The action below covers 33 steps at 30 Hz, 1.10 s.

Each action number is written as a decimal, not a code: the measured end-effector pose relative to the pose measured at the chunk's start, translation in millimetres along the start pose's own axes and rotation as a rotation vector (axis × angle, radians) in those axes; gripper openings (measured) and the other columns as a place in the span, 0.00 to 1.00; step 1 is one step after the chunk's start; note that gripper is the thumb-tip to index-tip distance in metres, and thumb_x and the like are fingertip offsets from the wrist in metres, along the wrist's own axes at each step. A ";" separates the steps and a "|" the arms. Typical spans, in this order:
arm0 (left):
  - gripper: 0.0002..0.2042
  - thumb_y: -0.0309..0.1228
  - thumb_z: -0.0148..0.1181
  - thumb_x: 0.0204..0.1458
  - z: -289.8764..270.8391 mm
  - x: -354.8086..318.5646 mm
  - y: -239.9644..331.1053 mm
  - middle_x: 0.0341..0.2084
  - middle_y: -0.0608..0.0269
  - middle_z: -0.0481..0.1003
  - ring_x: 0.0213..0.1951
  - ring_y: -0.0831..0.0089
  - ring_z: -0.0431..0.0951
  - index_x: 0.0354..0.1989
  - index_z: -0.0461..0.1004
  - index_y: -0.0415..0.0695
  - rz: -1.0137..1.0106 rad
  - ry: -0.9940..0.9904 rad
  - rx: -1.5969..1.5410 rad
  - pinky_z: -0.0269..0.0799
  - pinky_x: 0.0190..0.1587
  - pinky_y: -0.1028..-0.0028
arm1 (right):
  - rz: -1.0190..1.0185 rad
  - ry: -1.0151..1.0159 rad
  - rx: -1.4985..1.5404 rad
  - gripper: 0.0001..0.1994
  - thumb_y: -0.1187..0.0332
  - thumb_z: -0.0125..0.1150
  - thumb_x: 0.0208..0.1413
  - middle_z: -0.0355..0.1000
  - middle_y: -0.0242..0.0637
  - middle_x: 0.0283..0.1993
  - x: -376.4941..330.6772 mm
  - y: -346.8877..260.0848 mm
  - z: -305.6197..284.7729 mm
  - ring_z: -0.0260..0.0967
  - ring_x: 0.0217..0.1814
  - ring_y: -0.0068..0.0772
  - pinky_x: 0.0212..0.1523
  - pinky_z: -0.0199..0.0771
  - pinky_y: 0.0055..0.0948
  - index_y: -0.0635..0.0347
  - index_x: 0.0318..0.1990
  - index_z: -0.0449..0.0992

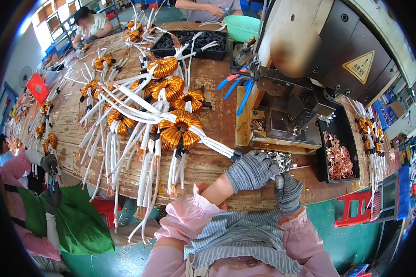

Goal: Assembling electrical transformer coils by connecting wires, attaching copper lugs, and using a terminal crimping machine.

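Head view: the left hand [252, 171] has its gloved fingers wrapped over the black-sleeved end of white leads [218, 147]; the right hand [289, 193] curls beside silvery terminals [282, 161], its grip hidden. Left of the fingers, the leads' copper-wound toroidal coil [181, 130] lies among others on the tabletop [219, 122]; just beyond stands a press [286, 124]. Best, I judge, to steady the leads and keep fingers clear of the press.
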State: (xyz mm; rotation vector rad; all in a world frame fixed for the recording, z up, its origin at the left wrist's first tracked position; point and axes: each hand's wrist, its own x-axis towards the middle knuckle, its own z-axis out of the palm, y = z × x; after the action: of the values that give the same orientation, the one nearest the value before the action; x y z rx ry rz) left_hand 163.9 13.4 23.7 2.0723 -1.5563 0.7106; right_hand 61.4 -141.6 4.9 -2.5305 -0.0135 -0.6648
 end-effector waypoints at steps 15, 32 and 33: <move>0.13 0.38 0.50 0.42 -3.3 1.5 2.8 0.19 0.59 0.69 0.22 0.64 0.71 0.32 0.69 0.41 0.001 -0.262 -0.003 0.65 0.22 0.66 | 0.427 0.071 0.905 0.18 0.50 0.48 0.54 0.60 0.30 0.12 6.3 38.1 -67.0 0.56 0.09 0.23 0.09 0.57 0.22 0.54 0.23 0.63; 0.14 0.40 0.50 0.43 12.9 0.7 -1.7 0.27 0.59 0.72 0.28 0.63 0.73 0.34 0.72 0.45 0.020 -0.196 -0.099 0.68 0.32 0.65 | 0.381 -0.349 -0.606 0.16 0.58 0.58 0.43 0.69 0.44 0.35 78.3 204.0 -106.5 0.64 0.43 0.46 0.43 0.64 0.40 0.55 0.39 0.71; 0.14 0.41 0.51 0.44 7.0 8.0 1.9 0.26 0.59 0.72 0.27 0.63 0.73 0.34 0.72 0.46 -0.096 -0.259 -0.122 0.68 0.29 0.65 | 0.251 -0.260 -0.523 0.14 0.57 0.58 0.44 0.70 0.42 0.32 69.1 226.3 -108.2 0.65 0.41 0.45 0.40 0.65 0.40 0.54 0.36 0.73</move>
State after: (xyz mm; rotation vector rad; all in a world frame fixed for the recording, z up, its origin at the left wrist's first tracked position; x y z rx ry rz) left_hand 164.8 2.7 23.6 2.1969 -1.5772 0.3143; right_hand 103.8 -398.3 8.2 -3.0282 0.4311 -0.2556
